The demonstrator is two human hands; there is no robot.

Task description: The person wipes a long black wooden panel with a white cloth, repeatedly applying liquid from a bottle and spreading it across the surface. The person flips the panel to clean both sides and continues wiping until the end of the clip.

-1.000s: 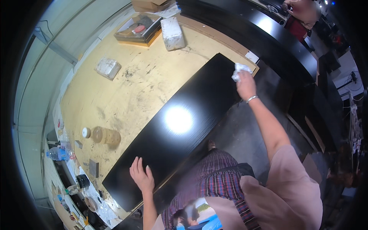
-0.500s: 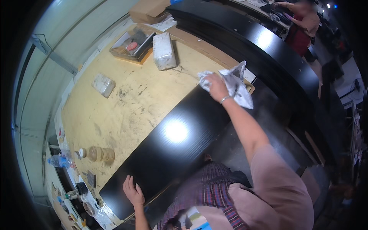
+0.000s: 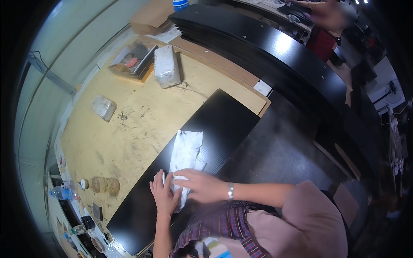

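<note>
A long black board [image 3: 232, 114] lies slantwise on the worktable, one side along my body. On its near half rests a crumpled white cloth [image 3: 186, 148], its loose end spread away from me over the board. My right hand [image 3: 200, 185] reaches across from the right with its fingers closed on the near part of the cloth. Beside it, my left hand [image 3: 165, 195] also grips the cloth, white fabric showing at its fingers. Both hands nearly touch, and they hide how the cloth is bunched beneath them.
On the stained yellowish tabletop [image 3: 142, 142] are a wrapped white block [image 3: 167, 66], a smaller block [image 3: 103, 107], an open box [image 3: 133, 62] and a bottle of brownish liquid [image 3: 101, 185]. Stacked black boards [image 3: 258, 38] stand at the far right. Another person [image 3: 322, 38] works beyond them.
My right hand has brought the cloth from the board's far end back to its near half. My left hand, earlier lying bare on the board, has moved up and taken hold of the cloth.
</note>
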